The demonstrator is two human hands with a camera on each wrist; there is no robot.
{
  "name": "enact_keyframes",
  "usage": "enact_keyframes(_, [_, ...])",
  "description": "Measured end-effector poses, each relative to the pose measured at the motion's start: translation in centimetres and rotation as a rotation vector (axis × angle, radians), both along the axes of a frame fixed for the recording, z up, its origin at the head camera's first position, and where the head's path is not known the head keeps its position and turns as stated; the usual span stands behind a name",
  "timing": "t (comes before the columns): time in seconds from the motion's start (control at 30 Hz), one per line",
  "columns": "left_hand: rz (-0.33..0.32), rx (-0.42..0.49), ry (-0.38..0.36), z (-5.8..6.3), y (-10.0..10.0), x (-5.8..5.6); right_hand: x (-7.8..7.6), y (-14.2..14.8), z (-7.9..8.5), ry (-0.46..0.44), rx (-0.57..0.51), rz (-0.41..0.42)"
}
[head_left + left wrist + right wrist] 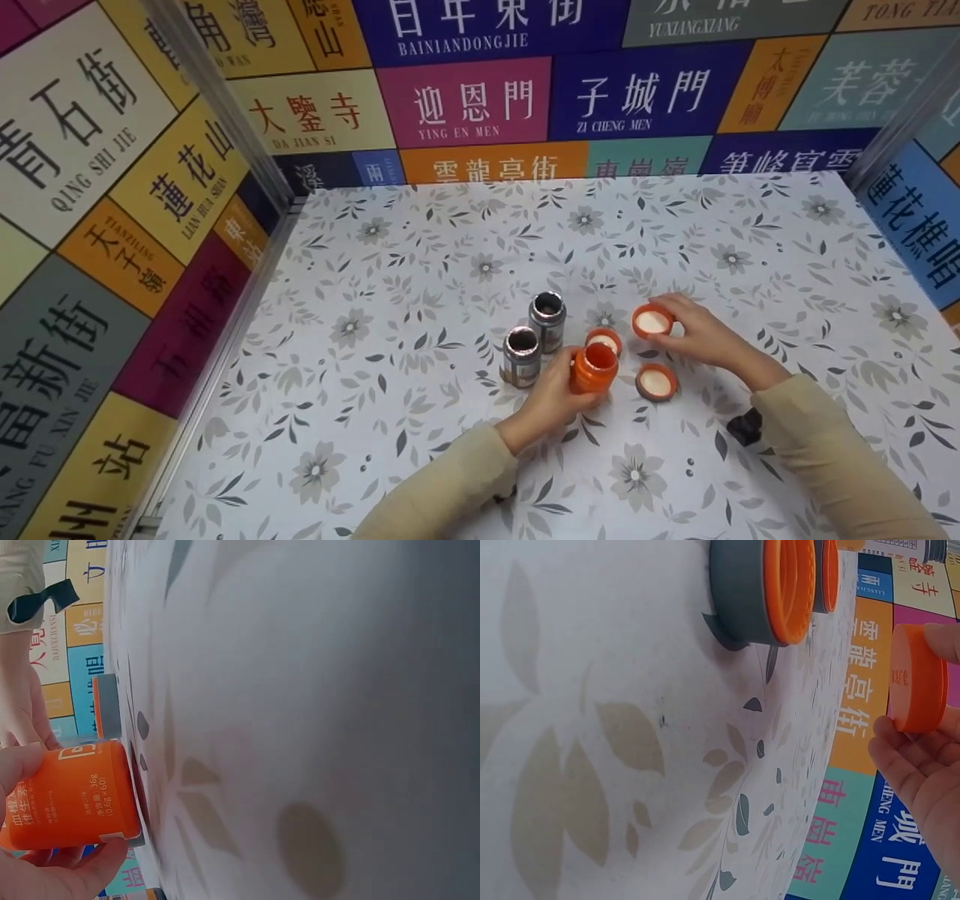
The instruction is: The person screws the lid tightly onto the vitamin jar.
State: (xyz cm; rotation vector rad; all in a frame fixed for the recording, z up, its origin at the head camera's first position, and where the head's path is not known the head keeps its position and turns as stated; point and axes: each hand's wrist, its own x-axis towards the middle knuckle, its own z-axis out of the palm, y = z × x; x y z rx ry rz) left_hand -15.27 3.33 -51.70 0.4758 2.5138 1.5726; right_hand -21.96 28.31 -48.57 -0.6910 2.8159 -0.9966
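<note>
1. The orange supplement bottle (595,380) is uncapped and roughly upright at the bench (420,292); whether its base touches the surface I cannot tell. Its mouth faces up, and white Chinese print runs over its side.
2. The left hand (553,397) has its thumb and fingers curled round that bottle, gripping it from the left.
3. The right hand (696,331), to the right of the bottle, pinches an orange cap (652,322) between thumb and fingers. The cap is raised off the bench, its pale lining upward.
4. Just beyond the orange bottle, and partly hidden by it, lies a grey cap with an orange inner ring (604,341), open side up.
5. Near the bottle, on its right, lies a second grey-and-orange cap (656,382), also open side up.
6. Left of the bottle stands an open grey bottle (522,369); another open grey bottle (550,331) stands left of it and farther back. Both are upright with ragged silvery rims.
7. Well beyond the bottle rises a wall of coloured street-name panels (472,101).
</note>
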Motion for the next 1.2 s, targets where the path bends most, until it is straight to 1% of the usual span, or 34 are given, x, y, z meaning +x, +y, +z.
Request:
enact_keyframes(0.1, [0.0, 0.015, -0.007, -0.1, 0.1, -0.2, 0.1, 0.0, 0.1, 0.003, -0.01, 0.004])
enact_keyframes(0.17, [-0.001, 0.001, 0.009, -0.1, 0.2, -0.3, 0.1, 0.0, 0.1, 0.005, -0.014, 0.006])
enact_keyframes(0.3, [0.007, -0.014, 0.016, -0.3, 0.3, -0.5, 0.2, -0.2, 0.3, -0.003, -0.005, 0.011])
enact_keyframes(0.4, [0.006, 0.029, -0.024, -0.4, 0.3, -0.6, 0.4, -0.3, 0.5, 0.006, -0.008, 0.017])
enact_keyframes(0.47, [-0.005, 0.065, -0.047, -0.5, 0.2, -0.6, 0.4, -0.4, 0.6, 0.029, -0.016, 0.029])
enact_keyframes(0.57, [-0.025, 0.1, -0.057, -0.6, 0.2, -0.6, 0.6, -0.6, 0.8, 0.071, -0.018, 0.048])
enact_keyframes(0.67, [-0.034, 0.097, -0.038, -0.7, 0.1, -0.6, 0.8, -0.8, 1.0, 0.116, -0.008, 0.075])
enact_keyframes(0.77, [-0.03, 0.092, -0.03, -0.7, 0.2, -0.5, 1.1, -1.1, 1.2, 0.141, 0.006, 0.094])
enact_keyframes(0.97, [-0.022, 0.113, -0.059, -0.6, 0.1, -0.4, 2.1, -1.9, 2.1, 0.183, 0.025, 0.135])
enact_keyframes(1.2, [-0.025, 0.117, -0.072, -0.5, 0.1, -0.5, 3.2, -3.1, 3.2, 0.282, 0.056, 0.226])
